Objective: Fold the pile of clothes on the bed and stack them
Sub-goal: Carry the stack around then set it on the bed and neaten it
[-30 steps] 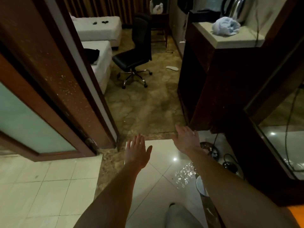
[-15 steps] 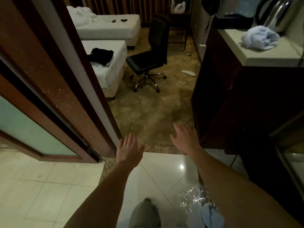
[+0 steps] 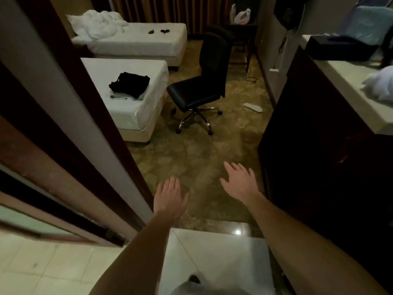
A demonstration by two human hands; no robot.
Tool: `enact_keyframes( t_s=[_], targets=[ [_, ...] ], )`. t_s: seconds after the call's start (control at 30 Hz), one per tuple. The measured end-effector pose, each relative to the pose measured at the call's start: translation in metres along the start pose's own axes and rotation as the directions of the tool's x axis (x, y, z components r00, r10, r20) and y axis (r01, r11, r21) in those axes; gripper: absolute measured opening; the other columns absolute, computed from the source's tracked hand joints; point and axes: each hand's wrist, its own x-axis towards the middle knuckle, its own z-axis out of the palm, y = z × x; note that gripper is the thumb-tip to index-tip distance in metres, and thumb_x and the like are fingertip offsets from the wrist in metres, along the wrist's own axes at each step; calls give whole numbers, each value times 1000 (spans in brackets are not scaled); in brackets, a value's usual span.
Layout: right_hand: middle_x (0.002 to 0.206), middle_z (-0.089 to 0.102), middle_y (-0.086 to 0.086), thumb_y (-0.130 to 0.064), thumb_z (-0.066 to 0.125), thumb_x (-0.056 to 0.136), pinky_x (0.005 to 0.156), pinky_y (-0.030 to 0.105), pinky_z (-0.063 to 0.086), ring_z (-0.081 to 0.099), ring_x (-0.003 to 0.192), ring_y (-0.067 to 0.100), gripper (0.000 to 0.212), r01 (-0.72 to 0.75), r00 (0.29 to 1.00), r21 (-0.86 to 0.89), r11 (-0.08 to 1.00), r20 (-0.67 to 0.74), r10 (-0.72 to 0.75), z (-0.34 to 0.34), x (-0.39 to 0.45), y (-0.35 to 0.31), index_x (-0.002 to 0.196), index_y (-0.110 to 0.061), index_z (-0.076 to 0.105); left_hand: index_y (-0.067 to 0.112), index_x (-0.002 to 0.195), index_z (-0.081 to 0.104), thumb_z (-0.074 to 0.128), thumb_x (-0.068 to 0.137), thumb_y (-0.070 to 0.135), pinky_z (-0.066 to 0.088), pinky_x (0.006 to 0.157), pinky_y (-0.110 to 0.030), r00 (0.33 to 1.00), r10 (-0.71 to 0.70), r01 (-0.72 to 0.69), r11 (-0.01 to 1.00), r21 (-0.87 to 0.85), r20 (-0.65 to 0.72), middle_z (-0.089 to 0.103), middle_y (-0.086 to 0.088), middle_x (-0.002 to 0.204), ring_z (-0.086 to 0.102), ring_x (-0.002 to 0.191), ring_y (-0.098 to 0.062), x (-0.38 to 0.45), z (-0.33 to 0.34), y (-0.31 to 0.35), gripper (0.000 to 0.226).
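**Hands out at the doorway, clothes waiting on the near bed**

Doorway woodwork, a dark door frame (image 3: 89, 116), rises just left of the near bed (image 3: 136, 99) and hides that bed's left side. A black office chair (image 3: 200, 88) on a chrome wheeled base stands just right of the bed's foot corner, on patterned floor. Beyond the near bed lies a second bed (image 3: 144, 41) with rumpled white bedding (image 3: 100, 24) at its left end and two small dark items on its sheet. Well right of the near bed, past the chair, a dark cabinet (image 3: 319, 128) with a pale top carries a black box (image 3: 340, 48) and a pale bundle of cloth (image 3: 380, 86). A white insole-shaped thing (image 3: 253, 107) lies on the floor between chair and cabinet.

On the near bed's white sheet sits the pile of clothes (image 3: 129, 85): a black, roughly folded garment on top, a sliver of pale blue-green fabric showing under its near edge. The pile is squarish; its slightly longer side seems to run across the bed, towards the chair.

Both arms reach forward, well short of the bed. The left hand (image 3: 170, 199) is flat, palm down, fingers close together, holding nothing. The right hand (image 3: 240, 184) is flat too, fingers slightly spread, touching nothing.
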Motion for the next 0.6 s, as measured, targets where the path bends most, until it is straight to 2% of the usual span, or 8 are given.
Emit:
enact_keyframes(
  t_s=[0.27,0.6],
  targets=[
    [163,23,-1,-50,45,97,122,54,10,15,151,22,70,-41,999,28,999,35,41,-20,127,8,156,-32,14,10,158,14,17,100,60,11,124,-42,1000,26,-26,999,35,14,16,-7,165,14,152,-21,131,-11,4,76],
    [162,23,2,-48,48,97,121,55,10,15,151,24,71,113,989,6,994,98,-113,-63,317,27,156,-32,13,10,158,9,14,100,59,9,124,-40,989,-135,134,991,20,54,10,-6,166,12,152,-19,292,-30,26,76]
  ],
)
